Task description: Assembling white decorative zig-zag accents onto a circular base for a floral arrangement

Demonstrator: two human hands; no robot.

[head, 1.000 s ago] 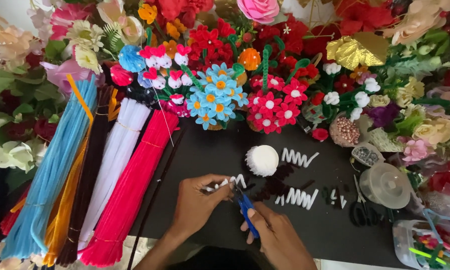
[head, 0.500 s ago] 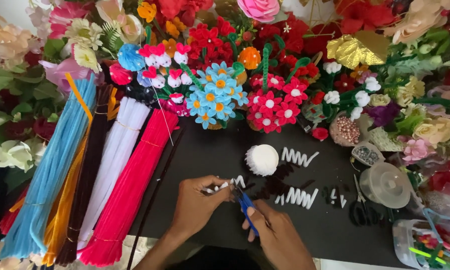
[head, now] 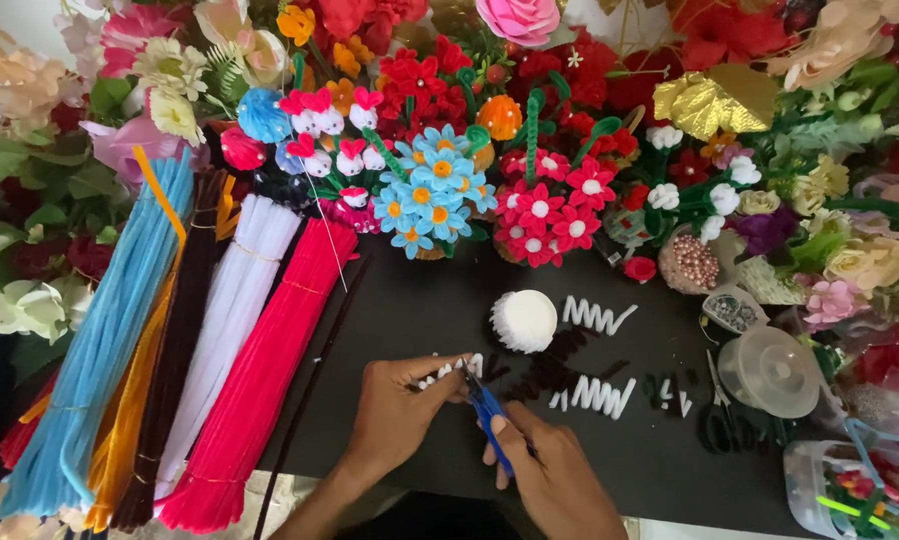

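Forearms cut off at the lower edge; the tool's tip is hard to make out. Left hand (head: 397,415) pinches a white coiled pipe cleaner (head: 447,372) low over the black counter (head: 419,300). Right hand (head: 549,478) clenched around blue-handled pliers (head: 486,410), nose touching the coil.

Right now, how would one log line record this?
left hand: pinching white coiled pipe cleaner | right hand: holding blue-handled pliers at coil | black table
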